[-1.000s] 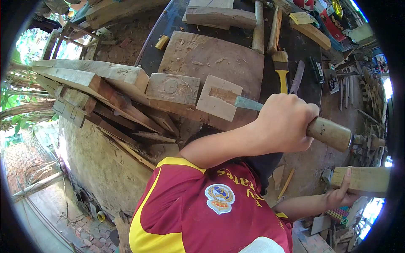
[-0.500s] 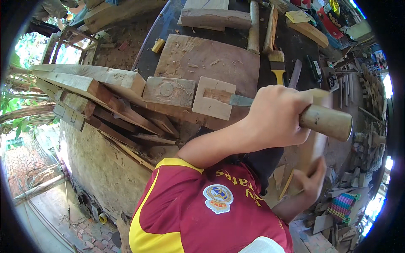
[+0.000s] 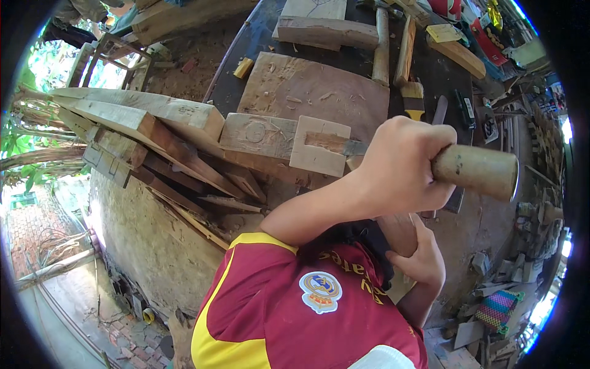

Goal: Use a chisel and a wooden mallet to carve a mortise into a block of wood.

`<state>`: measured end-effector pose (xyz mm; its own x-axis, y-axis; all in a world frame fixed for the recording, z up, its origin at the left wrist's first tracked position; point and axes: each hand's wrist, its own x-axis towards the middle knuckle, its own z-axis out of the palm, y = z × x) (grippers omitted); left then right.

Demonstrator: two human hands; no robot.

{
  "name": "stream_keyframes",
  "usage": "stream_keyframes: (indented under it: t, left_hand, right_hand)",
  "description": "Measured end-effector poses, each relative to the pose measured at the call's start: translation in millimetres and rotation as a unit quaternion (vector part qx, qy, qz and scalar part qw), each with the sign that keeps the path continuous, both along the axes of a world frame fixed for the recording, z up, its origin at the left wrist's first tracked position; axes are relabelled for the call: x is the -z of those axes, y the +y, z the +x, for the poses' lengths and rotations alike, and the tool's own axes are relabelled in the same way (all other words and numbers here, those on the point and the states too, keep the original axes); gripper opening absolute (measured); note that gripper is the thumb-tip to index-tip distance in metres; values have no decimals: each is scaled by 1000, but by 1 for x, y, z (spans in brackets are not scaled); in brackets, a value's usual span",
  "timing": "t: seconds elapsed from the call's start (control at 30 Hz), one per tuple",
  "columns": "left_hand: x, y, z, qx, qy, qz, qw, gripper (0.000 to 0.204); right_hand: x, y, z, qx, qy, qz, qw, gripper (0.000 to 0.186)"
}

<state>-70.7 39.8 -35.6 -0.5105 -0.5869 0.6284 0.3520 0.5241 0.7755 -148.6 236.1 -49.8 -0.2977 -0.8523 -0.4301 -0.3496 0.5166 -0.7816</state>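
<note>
My left hand (image 3: 402, 163) is closed in a fist around the thick round wooden handle of a chisel (image 3: 476, 172). The chisel's flat grey blade reaches left, its tip at a long recess in a pale wooden block (image 3: 319, 165). Lower down, nearer my body, my right hand (image 3: 424, 255) grips a thick wooden bar (image 3: 396, 235). The bar's upper end is hidden behind my left hand and forearm. A second block with a round mark (image 3: 258, 134) sits against the left side of the pale block.
Long beams (image 3: 147, 114) extend to the left. Beyond the blocks lies a flat board (image 3: 307, 92) with wood shavings. A hammer (image 3: 381, 49), a brush (image 3: 413, 98) and a yellow piece (image 3: 243, 67) rest on the dark table. A woven multicoloured bag (image 3: 499, 309) is at lower right.
My right hand has swung the wooden bar left and inward, from beside the chisel handle to below my left hand. The chisel stays in my left hand; the view has shifted slightly.
</note>
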Motion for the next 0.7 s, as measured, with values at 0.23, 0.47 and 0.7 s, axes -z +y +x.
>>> stream_keyframes:
  t: [0.23,0.47,0.7]
  left_hand:
    - [-6,16,8,73,-48,-79,993,31]
    - [3,17,-5,49,-90,-61,993,24]
    - [2,10,-8,33,-98,-41,994,21]
  right_hand:
    - [9,8,-3,-45,21,73,996,81]
    - [8,6,0,-8,5,33,999,78]
    - [12,3,1,-1,3,6,1000,81]
